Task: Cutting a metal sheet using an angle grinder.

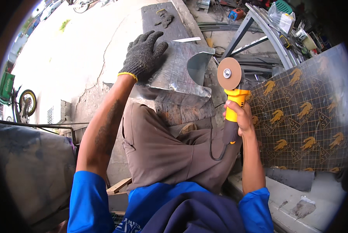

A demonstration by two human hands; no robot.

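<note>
My left hand (143, 56), in a dark grey knit glove with a yellow cuff, reaches over the left edge of a galvanized sheet metal piece (174, 70). Its fingers are stretched and slightly apart, with nothing in them; firm contact with the metal is hard to judge. A curved notch is cut into the sheet's right side, and lines are marked on its top. My bare right hand (243, 118) grips a yellow and black angle grinder (231, 114) by its body, held upright right of the sheet. Its brown disc (229, 73) faces me. Whether the disc spins cannot be told.
The sheet rests on a wooden block (183, 112) and dark plank (150, 23). Beyond lie a pale pointed strip (187, 39) and a loose glove (165, 18). A patterned board (298, 112) leans at right, below a metal frame (273, 35). The grinder's cord (211, 147) loops over my trousers.
</note>
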